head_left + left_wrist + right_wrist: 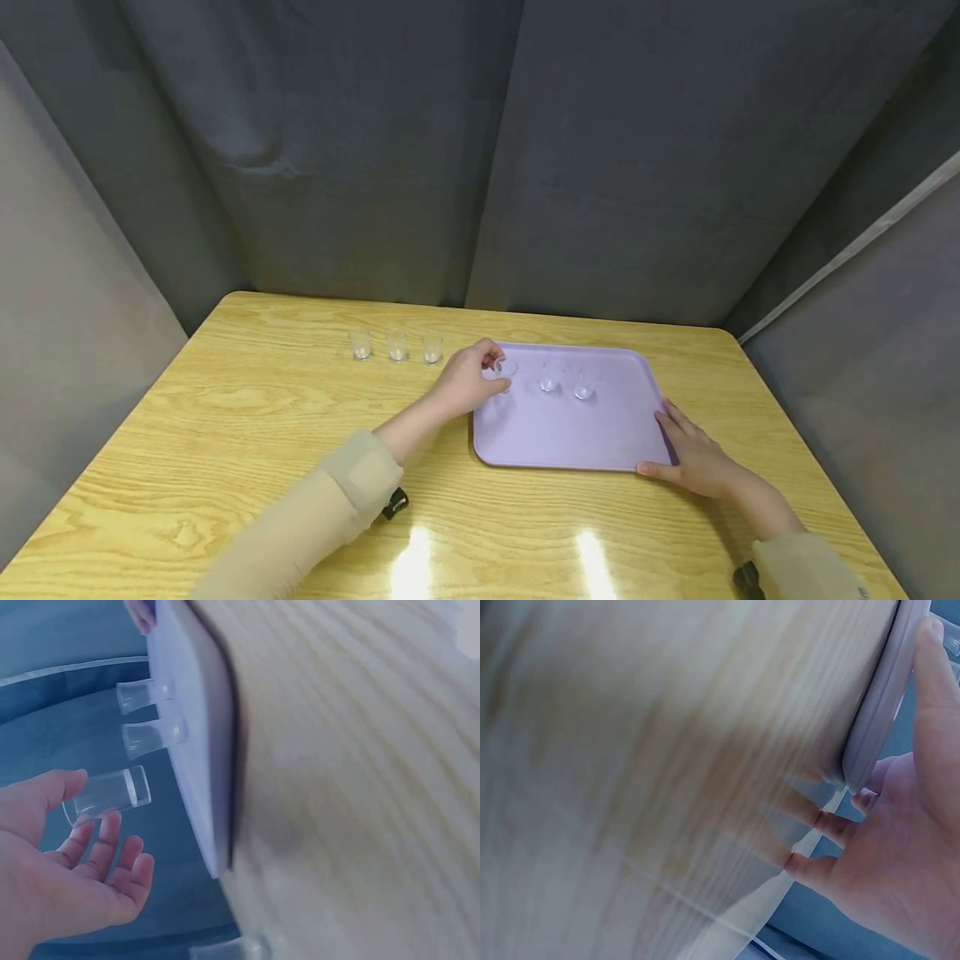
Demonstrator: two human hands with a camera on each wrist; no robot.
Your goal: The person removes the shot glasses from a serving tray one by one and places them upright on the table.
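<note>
Beige sleeves frame the near edge of the wooden table (225, 417), each with a dark strap at the wrist. Right hand (693, 458) lies at the near right corner of the lilac tray (570, 433), fingers straight along the tray's right rim and thumb against the near edge; from the right wrist view the fingertips (866, 799) sit just under the tray's rounded corner, so the hand presses against it rather than clutching it.

Left hand (468, 379) is at the tray's far left corner, its thumb and forefinger pinching a small clear cup (506, 372) by the rim. The left wrist view shows that cup (109, 795) between thumb and fingertips, the other fingers loosely curled, though whether its base touches the tray cannot be told.

Six clear cups show in all. Three belong to the tray: the pinched one plus two more (551, 377) (585, 385) standing upright in a row to its right. Three others (396, 346) stand in a row on the bare table, left of the tray and near the far edge, well apart from either hand.
</note>
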